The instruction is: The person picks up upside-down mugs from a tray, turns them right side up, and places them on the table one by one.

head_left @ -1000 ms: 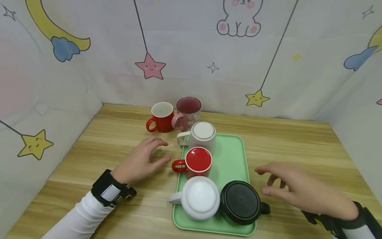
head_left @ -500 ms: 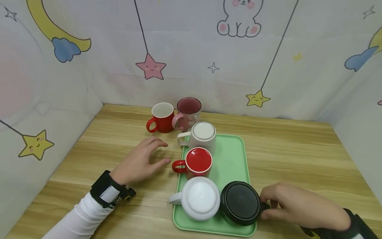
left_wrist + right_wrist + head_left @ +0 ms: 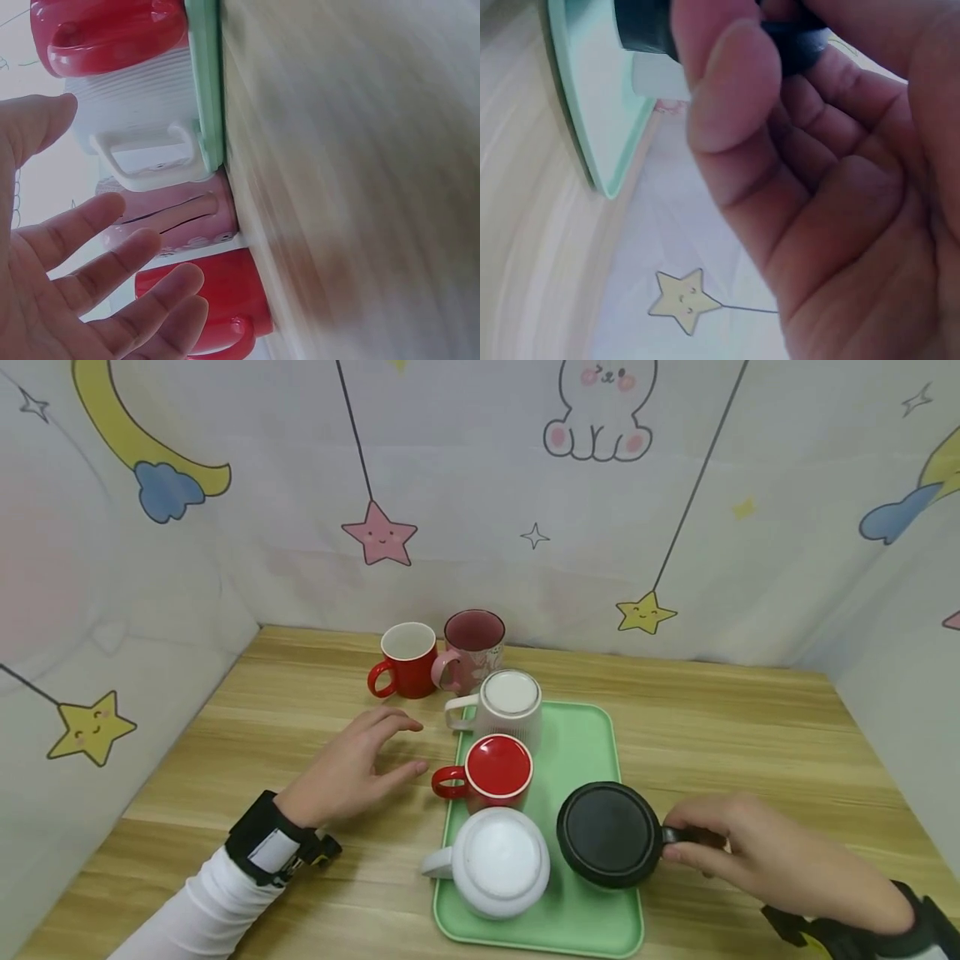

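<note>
Gripping the black mug's handle (image 3: 673, 835) is the right hand (image 3: 776, 860); the left hand (image 3: 345, 777) is loosely spread.

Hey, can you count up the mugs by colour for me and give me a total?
Red mugs: 2
White mugs: 2
Pink mug: 1
Black mug: 1
Total: 6

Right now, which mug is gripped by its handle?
The black mug, base up: the right hand pinches its handle. No other mug is black, and the left hand holds none.
</note>
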{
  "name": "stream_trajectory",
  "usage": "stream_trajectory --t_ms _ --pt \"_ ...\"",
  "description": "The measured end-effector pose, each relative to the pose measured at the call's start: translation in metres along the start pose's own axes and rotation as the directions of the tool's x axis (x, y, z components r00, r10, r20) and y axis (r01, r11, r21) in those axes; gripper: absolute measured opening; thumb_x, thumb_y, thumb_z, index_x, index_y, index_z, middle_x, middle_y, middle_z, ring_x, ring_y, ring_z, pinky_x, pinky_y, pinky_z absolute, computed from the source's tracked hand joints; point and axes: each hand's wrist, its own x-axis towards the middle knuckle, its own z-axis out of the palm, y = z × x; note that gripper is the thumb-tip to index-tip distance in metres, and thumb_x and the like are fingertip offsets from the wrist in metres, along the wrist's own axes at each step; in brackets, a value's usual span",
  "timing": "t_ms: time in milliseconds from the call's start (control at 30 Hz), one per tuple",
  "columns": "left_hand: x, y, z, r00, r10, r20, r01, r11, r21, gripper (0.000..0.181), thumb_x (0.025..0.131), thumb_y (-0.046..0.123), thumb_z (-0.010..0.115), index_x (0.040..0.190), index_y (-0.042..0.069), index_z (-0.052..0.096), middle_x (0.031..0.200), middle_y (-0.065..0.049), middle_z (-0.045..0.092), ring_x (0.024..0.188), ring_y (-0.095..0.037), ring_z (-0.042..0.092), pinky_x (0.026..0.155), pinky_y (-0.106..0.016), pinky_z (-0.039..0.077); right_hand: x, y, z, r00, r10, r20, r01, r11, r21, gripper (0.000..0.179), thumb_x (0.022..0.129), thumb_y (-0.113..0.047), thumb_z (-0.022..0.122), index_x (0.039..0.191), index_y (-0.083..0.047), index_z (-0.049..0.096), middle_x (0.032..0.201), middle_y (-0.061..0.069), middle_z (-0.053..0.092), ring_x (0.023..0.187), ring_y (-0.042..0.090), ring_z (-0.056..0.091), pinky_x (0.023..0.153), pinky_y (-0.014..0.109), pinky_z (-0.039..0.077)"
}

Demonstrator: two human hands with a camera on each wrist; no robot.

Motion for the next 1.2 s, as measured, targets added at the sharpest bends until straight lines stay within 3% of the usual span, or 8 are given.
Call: stream_trajectory --t_ms 200,400,600,800,900,1067,1200 --pt "0.001 0.005 -0.002 1.0 0.0 -0.015 -0.001 1.0 -0.022 0.052 0.088 0.05 0.07 0.128 0.017 0.062 0.128 0.006 0.055 0.122 -0.014 0.049 0.102 -0.04 0.044 -0.002 -0.002 -0.011 0.988 -0.069 -0.138 0.058 0.995 -0.083 0.025 0.092 -0.009 0.069 0.106 -0.03 0.065 0.084 -0.019 0.06 0.063 -0.002 0.053 0.052 0.017 0.045" --pt "0.004 0.015 -0.005 1.0 0.015 -0.022 -0.016 0.998 -0.058 0.052 0.088 0.048 0.072 0.13 0.02 0.061 0.129 0.009 0.055 0.121 -0.011 0.05 0.1 -0.039 0.045 0.001 -0.004 -0.017 0.956 -0.159 -0.245 0.124 0.98 -0.153 0.041 0.083 0.004 0.074 0.11 -0.025 0.066 0.088 -0.017 0.063 0.065 -0.003 0.055 0.055 0.013 0.043" --pt "0.01 0.028 -0.009 0.998 0.047 -0.034 -0.052 0.986 -0.155 0.051 0.089 0.049 0.07 0.132 0.026 0.058 0.13 0.014 0.054 0.117 -0.01 0.051 0.093 -0.035 0.049 0.005 -0.008 -0.021 0.936 -0.152 -0.318 0.095 0.978 -0.186 0.045 0.081 0.007 0.074 0.11 -0.027 0.066 0.089 -0.017 0.063 0.068 -0.002 0.058 0.058 0.014 0.046" --pt "0.021 0.041 -0.011 0.986 0.143 -0.081 -0.159 0.95 -0.267 0.046 0.092 0.044 0.069 0.132 0.025 0.056 0.125 0.014 0.055 0.112 -0.007 0.051 0.087 -0.034 0.049 0.015 -0.012 -0.024 0.91 -0.136 -0.392 0.077 0.984 -0.162 0.042 0.082 0.008 0.073 0.108 -0.025 0.066 0.086 -0.015 0.064 0.069 0.001 0.06 0.057 0.017 0.049" --pt "0.027 0.05 -0.011 0.981 0.159 -0.109 -0.186 0.93 -0.316 0.047 0.092 0.042 0.069 0.132 0.022 0.057 0.127 0.012 0.056 0.112 -0.007 0.053 0.086 -0.033 0.05 0.02 -0.013 -0.025 0.895 -0.12 -0.429 0.067 0.988 -0.137 0.038 0.085 0.008 0.071 0.11 -0.021 0.067 0.085 -0.013 0.065 0.07 0.002 0.062 0.055 0.019 0.049" --pt "0.038 0.068 -0.01 0.983 0.143 -0.112 -0.178 0.884 -0.433 0.05 0.091 0.034 0.073 0.134 0.015 0.056 0.13 0.002 0.059 0.108 -0.012 0.058 0.084 -0.034 0.052 0.034 -0.016 -0.022 0.859 -0.074 -0.506 0.038 0.996 -0.082 0.029 0.089 0.007 0.067 0.111 -0.014 0.068 0.083 -0.01 0.067 0.068 0.004 0.064 0.055 0.022 0.051" --pt "0.047 0.082 -0.008 0.988 0.124 -0.09 -0.153 0.836 -0.528 0.053 0.091 0.028 0.073 0.138 0.015 0.054 0.13 -0.003 0.059 0.108 -0.018 0.06 0.083 -0.035 0.053 0.047 -0.018 -0.019 0.814 -0.075 -0.576 0.071 0.997 -0.03 0.025 0.09 0.008 0.064 0.108 -0.009 0.069 0.081 -0.005 0.067 0.066 0.008 0.063 0.056 0.023 0.052"
